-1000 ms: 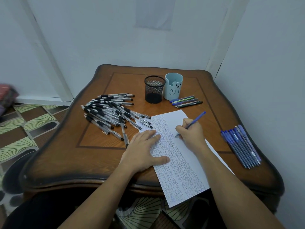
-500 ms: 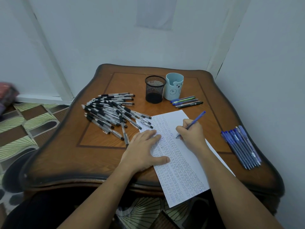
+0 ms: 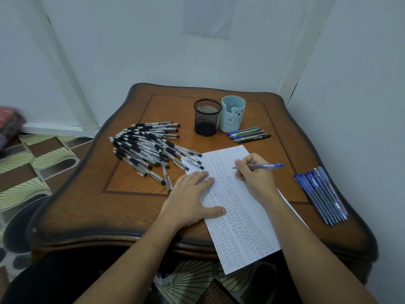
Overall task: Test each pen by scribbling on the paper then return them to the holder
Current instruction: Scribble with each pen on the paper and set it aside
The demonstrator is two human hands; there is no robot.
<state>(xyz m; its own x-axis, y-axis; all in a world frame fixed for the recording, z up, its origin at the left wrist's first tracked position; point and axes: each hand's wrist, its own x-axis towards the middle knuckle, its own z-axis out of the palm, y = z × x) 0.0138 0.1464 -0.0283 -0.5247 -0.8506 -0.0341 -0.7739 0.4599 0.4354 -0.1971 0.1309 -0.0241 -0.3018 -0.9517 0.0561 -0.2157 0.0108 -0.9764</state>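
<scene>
Pinched in the right hand point(image 3: 255, 176), slim blue plastic pen point(image 3: 269, 166) points its tip toward nine, black wire-mesh cylindrical holder point(image 3: 207, 119) at eleven o'clock.

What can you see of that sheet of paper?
The paper is a white sheet lying flat on the wooden table, its near end hanging over the front edge. Rows of small handwritten marks cover most of it; the far right strip is blank. The left hand lies on its left edge; the right hand, holding a blue pen, rests on it.
</scene>
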